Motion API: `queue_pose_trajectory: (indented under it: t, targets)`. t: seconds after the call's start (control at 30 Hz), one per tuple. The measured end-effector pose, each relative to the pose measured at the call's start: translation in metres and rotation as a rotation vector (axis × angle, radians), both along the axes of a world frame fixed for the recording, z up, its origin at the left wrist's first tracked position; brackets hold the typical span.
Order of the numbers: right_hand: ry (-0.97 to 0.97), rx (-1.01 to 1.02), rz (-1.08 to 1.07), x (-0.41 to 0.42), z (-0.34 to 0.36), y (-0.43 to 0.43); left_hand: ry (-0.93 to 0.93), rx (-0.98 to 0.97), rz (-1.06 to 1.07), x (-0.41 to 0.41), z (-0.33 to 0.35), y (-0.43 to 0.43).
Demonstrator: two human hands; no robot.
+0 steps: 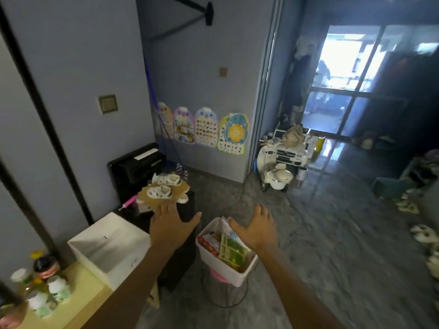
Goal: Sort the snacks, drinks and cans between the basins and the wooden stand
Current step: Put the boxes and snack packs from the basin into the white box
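Left hand (171,224), right hand (257,230) spread, empty; right over basin (221,267) at 6 o'clock. Probably picking: pinch top packet (231,251) squarely.

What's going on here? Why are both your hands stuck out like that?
A person is sorting snacks and drinks. Both hands are spread open and hold nothing. The left hand is out past a white basin that looks empty. The right hand is over a second basin full of snack packets. Bottles stand on the wooden stand.
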State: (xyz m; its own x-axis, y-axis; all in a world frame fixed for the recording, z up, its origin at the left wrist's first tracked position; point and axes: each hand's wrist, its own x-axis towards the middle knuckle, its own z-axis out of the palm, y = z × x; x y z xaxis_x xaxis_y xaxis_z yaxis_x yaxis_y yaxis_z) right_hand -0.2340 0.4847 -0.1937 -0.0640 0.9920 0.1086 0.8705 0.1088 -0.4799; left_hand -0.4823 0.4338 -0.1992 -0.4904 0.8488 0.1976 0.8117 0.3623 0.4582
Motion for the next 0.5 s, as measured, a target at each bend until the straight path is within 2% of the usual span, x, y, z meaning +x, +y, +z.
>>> queue_pose_trajectory:
  t: [0.23, 0.33, 0.5]
  targets:
    - [-0.050, -0.065, -0.042, 0.075, -0.024, 0.037, -0.017, -0.118, -0.072, 0.077, -0.025, 0.039]
    - [-0.088, -0.076, -0.035, 0.088, -0.040, 0.053, -0.027, -0.162, -0.103, 0.092, -0.042, 0.051]
    - [-0.036, -0.146, -0.036, 0.091, -0.071, 0.094, -0.011, -0.211, -0.099, 0.105, -0.065, 0.088]
